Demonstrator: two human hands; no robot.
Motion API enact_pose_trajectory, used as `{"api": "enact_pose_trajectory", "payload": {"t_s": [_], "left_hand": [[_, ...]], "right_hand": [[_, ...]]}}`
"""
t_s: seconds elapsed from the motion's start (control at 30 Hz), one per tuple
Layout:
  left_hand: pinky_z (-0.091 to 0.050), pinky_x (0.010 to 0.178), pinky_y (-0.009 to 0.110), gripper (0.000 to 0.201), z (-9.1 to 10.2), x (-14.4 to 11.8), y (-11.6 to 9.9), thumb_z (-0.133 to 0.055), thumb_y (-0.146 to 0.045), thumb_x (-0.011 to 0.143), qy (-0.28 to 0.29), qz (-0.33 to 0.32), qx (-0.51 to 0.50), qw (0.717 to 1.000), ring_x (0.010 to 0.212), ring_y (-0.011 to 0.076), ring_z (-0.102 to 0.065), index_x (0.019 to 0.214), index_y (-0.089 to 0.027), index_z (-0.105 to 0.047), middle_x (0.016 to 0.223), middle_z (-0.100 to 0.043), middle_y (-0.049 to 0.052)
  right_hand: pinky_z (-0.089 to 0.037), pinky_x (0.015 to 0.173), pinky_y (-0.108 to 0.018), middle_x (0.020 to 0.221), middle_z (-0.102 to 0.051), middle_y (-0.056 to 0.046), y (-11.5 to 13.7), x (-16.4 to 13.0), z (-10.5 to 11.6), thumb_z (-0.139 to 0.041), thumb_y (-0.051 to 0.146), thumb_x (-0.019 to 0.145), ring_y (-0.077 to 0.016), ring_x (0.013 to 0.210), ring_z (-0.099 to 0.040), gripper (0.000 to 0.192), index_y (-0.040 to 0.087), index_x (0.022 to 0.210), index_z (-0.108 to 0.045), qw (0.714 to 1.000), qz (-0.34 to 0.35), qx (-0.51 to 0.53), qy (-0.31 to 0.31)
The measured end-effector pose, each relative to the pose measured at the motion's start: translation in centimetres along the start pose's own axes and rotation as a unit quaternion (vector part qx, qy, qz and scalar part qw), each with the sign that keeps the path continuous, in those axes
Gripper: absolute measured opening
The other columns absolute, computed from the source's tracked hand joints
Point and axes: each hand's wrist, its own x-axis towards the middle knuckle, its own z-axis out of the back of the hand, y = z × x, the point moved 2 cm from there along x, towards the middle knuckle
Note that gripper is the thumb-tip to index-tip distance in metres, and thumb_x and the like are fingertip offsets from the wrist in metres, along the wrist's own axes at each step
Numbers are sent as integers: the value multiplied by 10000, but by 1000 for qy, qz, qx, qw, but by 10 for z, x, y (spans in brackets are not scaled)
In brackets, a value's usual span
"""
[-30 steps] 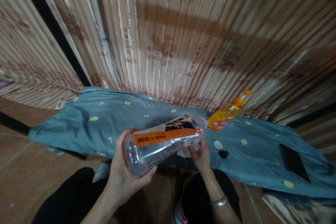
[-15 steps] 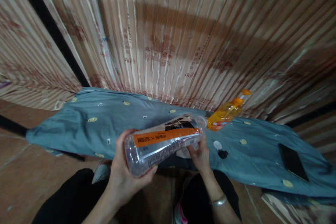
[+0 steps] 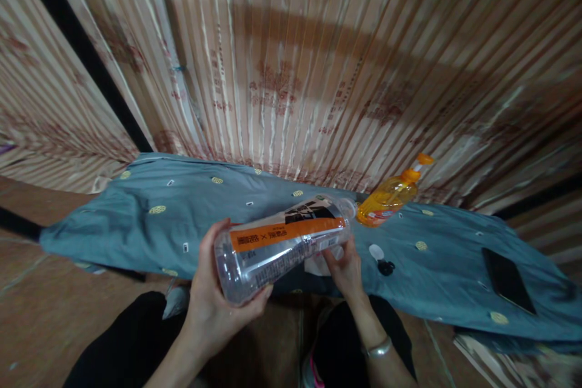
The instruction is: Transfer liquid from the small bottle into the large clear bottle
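Orange-labelled clear plastic bottle (image 3: 284,242), lower centre of the frame, is clasped at its base by the left hand (image 3: 211,300), from which its long axis is slanted up rightward. Its neck end is placed just above the right hand (image 3: 348,270), the hand nearer the mouth; whether anything is pinched there cannot be told.

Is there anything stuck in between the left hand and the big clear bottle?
No, nothing visible is in between: the left hand wraps right around the base end of the clear bottle. The orange pump bottle is beyond the other end, so it isn't between them.
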Motion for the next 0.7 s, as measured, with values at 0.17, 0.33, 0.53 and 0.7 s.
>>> {"api": "enact_pose_trajectory", "payload": {"t_s": [0.17, 0.33, 0.53, 0.7], "left_hand": [[-637, 952, 415, 933, 1, 3, -5, -865, -390, 742, 8, -2, 10, 1000, 1126, 281, -725, 1530, -228, -393, 1306, -650, 108], [-612, 1009, 433, 926, -2, 1, -7, -859, -373, 719, -18, 45, -15, 999, 1188, 286, -697, 1528, -242, -427, 1357, -627, 101], [-620, 1001, 457, 946, -1, 0, 1, -880, -433, 701, -20, 33, 0, 999, 1210, 316, -688, 1520, -229, -453, 1374, -623, 125], [-609, 1015, 433, 964, 0, 0, 4, -883, -411, 726, -4, 29, -14, 999, 1204, 293, -704, 1557, -270, -415, 1386, -634, 117]], "right_hand": [[-636, 788, -470, 971, -818, -93, 0, 0, 0, -734, 515, 787, -353, 905, -796, 463, 235, 1138, -619, 1000, 1, 8, 2], [-628, 778, -463, 1002, -826, -91, 2, 0, 0, -734, 527, 790, -347, 916, -796, 508, 228, 1181, -608, 1000, 14, 19, 4], [-619, 761, -445, 982, -822, -82, 4, 0, 0, -730, 509, 777, -342, 900, -797, 482, 248, 1160, -599, 1000, 6, 22, 7], [-615, 777, -452, 981, -806, -93, 5, 0, 0, -731, 532, 762, -355, 930, -787, 501, 235, 1142, -598, 1000, -6, 10, 1]]}}
